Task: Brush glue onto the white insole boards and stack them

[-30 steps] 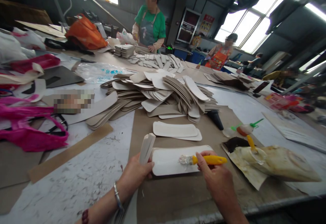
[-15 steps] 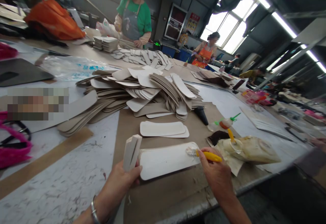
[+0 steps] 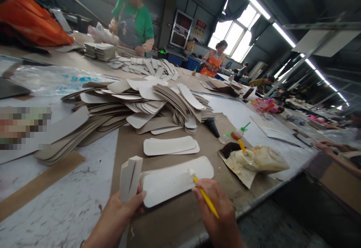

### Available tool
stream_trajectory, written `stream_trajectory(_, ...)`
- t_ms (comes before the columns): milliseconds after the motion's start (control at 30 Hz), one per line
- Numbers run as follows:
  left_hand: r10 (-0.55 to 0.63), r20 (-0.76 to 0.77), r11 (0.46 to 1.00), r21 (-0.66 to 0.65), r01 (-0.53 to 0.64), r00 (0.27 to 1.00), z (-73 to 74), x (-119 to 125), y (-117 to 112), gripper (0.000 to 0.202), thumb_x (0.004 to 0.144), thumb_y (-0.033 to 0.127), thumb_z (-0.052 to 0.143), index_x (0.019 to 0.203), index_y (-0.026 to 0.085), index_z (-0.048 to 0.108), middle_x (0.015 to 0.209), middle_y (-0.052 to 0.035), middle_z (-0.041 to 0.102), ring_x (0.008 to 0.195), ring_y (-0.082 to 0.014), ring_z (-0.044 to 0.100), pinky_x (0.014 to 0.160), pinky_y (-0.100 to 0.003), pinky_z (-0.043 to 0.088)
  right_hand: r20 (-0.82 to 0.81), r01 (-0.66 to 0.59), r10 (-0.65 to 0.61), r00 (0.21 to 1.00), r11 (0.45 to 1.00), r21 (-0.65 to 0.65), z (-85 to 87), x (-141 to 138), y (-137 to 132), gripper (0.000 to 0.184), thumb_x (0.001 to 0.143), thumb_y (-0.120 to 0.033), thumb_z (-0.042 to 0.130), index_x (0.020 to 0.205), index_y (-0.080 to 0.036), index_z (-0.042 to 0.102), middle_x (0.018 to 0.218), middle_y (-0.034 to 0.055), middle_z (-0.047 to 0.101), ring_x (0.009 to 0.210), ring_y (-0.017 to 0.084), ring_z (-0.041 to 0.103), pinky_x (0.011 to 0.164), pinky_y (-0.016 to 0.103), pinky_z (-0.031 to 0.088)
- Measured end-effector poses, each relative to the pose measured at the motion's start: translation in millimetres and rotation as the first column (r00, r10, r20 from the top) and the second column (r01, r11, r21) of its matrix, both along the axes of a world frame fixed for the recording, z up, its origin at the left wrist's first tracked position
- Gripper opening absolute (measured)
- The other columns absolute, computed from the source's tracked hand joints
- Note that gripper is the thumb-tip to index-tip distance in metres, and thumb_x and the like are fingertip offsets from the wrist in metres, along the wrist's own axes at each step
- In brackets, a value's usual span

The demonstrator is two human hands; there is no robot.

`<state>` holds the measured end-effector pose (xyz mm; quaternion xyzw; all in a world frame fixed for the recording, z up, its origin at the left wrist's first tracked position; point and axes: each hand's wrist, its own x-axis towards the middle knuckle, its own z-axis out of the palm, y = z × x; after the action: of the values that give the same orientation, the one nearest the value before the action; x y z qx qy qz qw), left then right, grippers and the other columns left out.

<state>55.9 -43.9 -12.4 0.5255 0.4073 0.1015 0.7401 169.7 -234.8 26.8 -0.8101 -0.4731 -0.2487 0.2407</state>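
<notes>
My right hand (image 3: 218, 214) is closed round a yellow-handled brush (image 3: 203, 195), whose whitish bristle tip rests on a long white insole piece (image 3: 172, 180) lying flat on brown paper (image 3: 166, 221). My left hand (image 3: 118, 212) grips a small upright bundle of pale strips (image 3: 130, 177) at the insole's left end, thumb touching the insole's edge. Two more white insole pieces (image 3: 169, 145) lie just beyond.
A big heap of insole pieces (image 3: 135, 105) fills the middle of the table. At right sit a glue-smeared bag (image 3: 261, 159), a second brush (image 3: 241, 146) and small bottles (image 3: 235, 133). A person in green (image 3: 132, 20) and others work further off. The table edge runs near bottom right.
The brush has come back left from the insole's right end toward its middle and now points up-left. The view has swung right and tilted; my left hand keeps its grip.
</notes>
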Motion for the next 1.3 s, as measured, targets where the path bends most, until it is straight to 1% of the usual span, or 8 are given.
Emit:
stream_trajectory(133, 0.016, 0.04, 1.0, -0.006, -0.016, 0.999, 2.2, -1, -2, 0.036, 0.056, 0.043, 0.072, 0.073, 0.014, 0.058, 0.057, 0.0005, 0.06, 0.055, -0.0164, 0.055, 0.057, -0.027, 0.046, 0.158, 0.09, -0.08, 0.984, 0.994, -0.058, -5.7, 8, -6, 0.016, 0.094, -0.023, 0.046, 0.1, -0.015, 0.059, 0.086, 0.0102, 0.065, 0.081, 0.022, 0.065, 0.068, 0.03, 0.055)
stream_trajectory(267, -0.021, 0.049, 1.0, 0.015, 0.02, 0.999, 2.3, -1, -2, 0.035, 0.058, 0.045, 0.07, 0.073, 0.014, 0.058, 0.055, -0.0001, 0.06, 0.055, -0.0169, 0.055, 0.056, -0.027, 0.043, -0.179, -0.102, 0.123, 0.976, 0.987, 0.122, -11.2, -24, 21, 0.014, 0.092, -0.017, 0.048, 0.101, -0.018, 0.058, 0.085, 0.0064, 0.064, 0.081, 0.017, 0.064, 0.072, 0.026, 0.054)
stream_trajectory(400, -0.042, 0.031, 0.999, 0.021, 0.042, 0.999, 2.3, 0, 0, 0.033, 0.059, 0.045, 0.067, 0.071, 0.015, 0.058, 0.054, -0.0008, 0.061, 0.056, -0.0174, 0.055, 0.059, -0.028, 0.042, -0.617, -0.001, 0.167, 0.769, 0.966, 0.26, -5.8, -37, 38, 0.014, 0.093, -0.025, 0.048, 0.088, -0.021, 0.06, 0.076, 0.0018, 0.062, 0.069, 0.014, 0.061, 0.063, 0.023, 0.051)
stream_trajectory(600, -0.13, 0.066, 0.991, -0.019, 0.131, 0.989, -3.2, -2, 5, 0.032, 0.062, 0.044, 0.064, 0.073, 0.016, 0.054, 0.055, 0.0011, 0.058, 0.056, -0.0156, 0.053, 0.057, -0.027, 0.04, -0.576, 0.215, -0.052, 0.816, 0.952, 0.219, -3.8, -15, 29, 0.019, 0.088, -0.035, 0.055, 0.079, -0.02, 0.063, 0.074, 0.0025, 0.062, 0.067, 0.016, 0.06, 0.065, 0.025, 0.048)
stream_trajectory(767, -0.13, 0.053, 0.992, 0.009, 0.13, 0.99, -3.9, -3, 6, 0.032, 0.062, 0.044, 0.065, 0.07, 0.015, 0.055, 0.055, 0.0001, 0.059, 0.056, -0.0158, 0.053, 0.056, -0.027, 0.041, -0.723, 0.134, 0.097, 0.684, 0.958, 0.256, -7.7, -23, 44, 0.021, 0.091, -0.035, 0.05, 0.084, -0.019, 0.061, 0.066, 0.0003, 0.061, 0.058, 0.014, 0.06, 0.056, 0.023, 0.049)
stream_trajectory(967, 0.01, 0.028, 0.999, -0.054, -0.009, 1.0, -3.5, 0, 0, 0.031, 0.057, 0.04, 0.07, 0.07, 0.015, 0.059, 0.051, -0.0009, 0.06, 0.051, -0.017, 0.056, 0.053, -0.027, 0.046, -0.237, 0.153, -0.115, 0.965, 0.977, 0.148, -4.0, 25, 11, 0.02, 0.091, -0.032, 0.052, 0.08, -0.018, 0.061, 0.073, 0.0037, 0.062, 0.068, 0.017, 0.062, 0.064, 0.026, 0.051)
stream_trajectory(1100, 0.079, 0.011, 0.996, -0.048, -0.078, 0.997, -5.7, 3, -5, 0.033, 0.053, 0.04, 0.072, 0.07, 0.014, 0.059, 0.05, -0.0003, 0.06, 0.049, -0.0166, 0.056, 0.052, -0.027, 0.046, 0.038, 0.2, -0.203, 0.978, 0.976, 0.085, 7.6, 54, -19, 0.019, 0.093, -0.03, 0.048, 0.085, -0.017, 0.059, 0.075, 0.0046, 0.061, 0.07, 0.018, 0.062, 0.066, 0.029, 0.052)
stream_trajectory(1300, 0.061, -0.015, 0.998, 0.002, -0.061, 0.998, 0.4, 3, -5, 0.033, 0.055, 0.04, 0.072, 0.071, 0.014, 0.061, 0.05, -0.0023, 0.062, 0.05, -0.0194, 0.058, 0.051, -0.029, 0.047, 0.136, 0.127, -0.13, 0.982, 0.992, 0.027, 9.8, 51, -23, 0.009, 0.094, -0.02, 0.049, 0.093, -0.015, 0.056, 0.082, 0.0061, 0.059, 0.076, 0.016, 0.062, 0.071, 0.028, 0.053)
